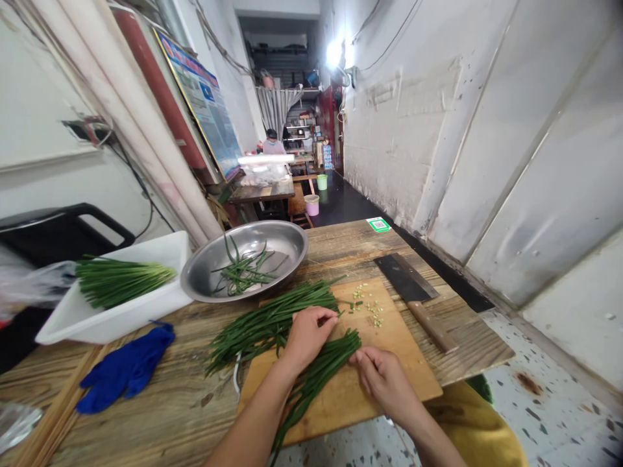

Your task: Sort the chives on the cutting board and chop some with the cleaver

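Note:
Two piles of garlic chives lie at the wooden cutting board (335,405): a far pile (287,311) and a near pile (324,370), with cut ends facing right. Between them is my left hand (309,334), thumb and forefinger pinched, with a bit of green at the fingertips. My right hand (387,377) is closed at the cut ends of the near pile, its fingertips pinching there. Small pale trimmed ends (374,312) are scattered over the board's far right part. A cleaver (413,292) with a wooden handle lies flat to the right.
A steel basin (285,243) with loose chives stands beyond the board. On the left, a white tray (121,321) holds another chive bunch (126,280). A blue glove (126,370) lies before it. A green code card (378,225) is at the far edge; a person (273,146) is farther back.

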Demonstrator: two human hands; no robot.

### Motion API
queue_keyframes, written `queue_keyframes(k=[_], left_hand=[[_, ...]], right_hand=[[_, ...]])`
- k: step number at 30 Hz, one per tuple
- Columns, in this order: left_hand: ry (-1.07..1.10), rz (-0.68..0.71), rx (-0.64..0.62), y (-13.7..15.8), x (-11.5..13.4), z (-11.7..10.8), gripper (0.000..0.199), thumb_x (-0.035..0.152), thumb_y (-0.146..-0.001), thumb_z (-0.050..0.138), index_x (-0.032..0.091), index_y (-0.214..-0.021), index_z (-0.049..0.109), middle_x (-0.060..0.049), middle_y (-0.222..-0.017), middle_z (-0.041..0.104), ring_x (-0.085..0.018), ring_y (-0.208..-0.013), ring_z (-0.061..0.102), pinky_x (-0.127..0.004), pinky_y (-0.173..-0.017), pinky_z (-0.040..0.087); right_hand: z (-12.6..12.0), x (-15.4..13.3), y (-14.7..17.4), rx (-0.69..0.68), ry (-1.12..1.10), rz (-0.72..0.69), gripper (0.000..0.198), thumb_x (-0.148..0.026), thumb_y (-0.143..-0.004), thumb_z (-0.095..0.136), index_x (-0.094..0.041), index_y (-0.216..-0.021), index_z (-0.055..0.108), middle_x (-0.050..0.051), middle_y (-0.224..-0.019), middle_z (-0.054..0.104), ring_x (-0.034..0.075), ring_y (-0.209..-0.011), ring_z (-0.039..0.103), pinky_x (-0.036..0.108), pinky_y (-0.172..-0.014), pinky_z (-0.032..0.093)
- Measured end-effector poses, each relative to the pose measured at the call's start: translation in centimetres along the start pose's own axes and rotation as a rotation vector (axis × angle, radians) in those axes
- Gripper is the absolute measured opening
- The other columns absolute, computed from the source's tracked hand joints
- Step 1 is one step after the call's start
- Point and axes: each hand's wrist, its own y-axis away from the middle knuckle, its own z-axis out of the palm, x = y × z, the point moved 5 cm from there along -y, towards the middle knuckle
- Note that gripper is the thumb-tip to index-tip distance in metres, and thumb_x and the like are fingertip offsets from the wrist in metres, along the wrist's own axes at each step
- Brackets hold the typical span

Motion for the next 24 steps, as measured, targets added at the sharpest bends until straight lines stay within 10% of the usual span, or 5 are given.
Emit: queue_keyframes(k=[8, 15, 24], left_hand=[[-0.025, 0.104, -0.069, 0.4, 1.3, -0.3, 0.017, 0.025, -0.078, 0.055, 0.021, -0.081, 0.071, -0.002, -0.085, 0.070, -0.017, -0.083, 0.060, -0.028, -0.081, 0.041], [-0.076, 0.259, -0.384, 1.7, 3.8, -0.3, 0.025, 0.019, -0.084, 0.046, 0.026, -0.087, 0.070, 0.001, -0.092, 0.069, -0.015, -0.093, 0.058, -0.028, -0.089, 0.037], [-0.552, 0.076, -0.179, -0.6, 1.1, -2.1, 0.018, 0.022, -0.078, 0.053, 0.020, -0.074, 0.070, -0.006, -0.080, 0.066, -0.020, -0.085, 0.056, -0.032, -0.079, 0.036]], right_hand=[[-0.1, -0.4, 0.0, 0.016, -0.002, -0.002, 0.038, -0.047, -0.090, 0.037, -0.016, -0.076, 0.055, -0.008, -0.043, 0.033, 0.007, -0.038, 0.030, 0.018, -0.038, 0.022], [-0.2, -1.0, 0.0, 0.032, -0.040, 0.007, 0.039, -0.052, -0.087, 0.039, -0.017, -0.075, 0.052, -0.009, -0.042, 0.034, 0.007, -0.036, 0.031, 0.018, -0.038, 0.023], [-0.2, -1.0, 0.2, 0.051, -0.019, 0.013, 0.044, -0.056, -0.085, 0.038, -0.016, -0.075, 0.053, -0.008, -0.041, 0.035, 0.008, -0.036, 0.032, 0.019, -0.038, 0.024]])
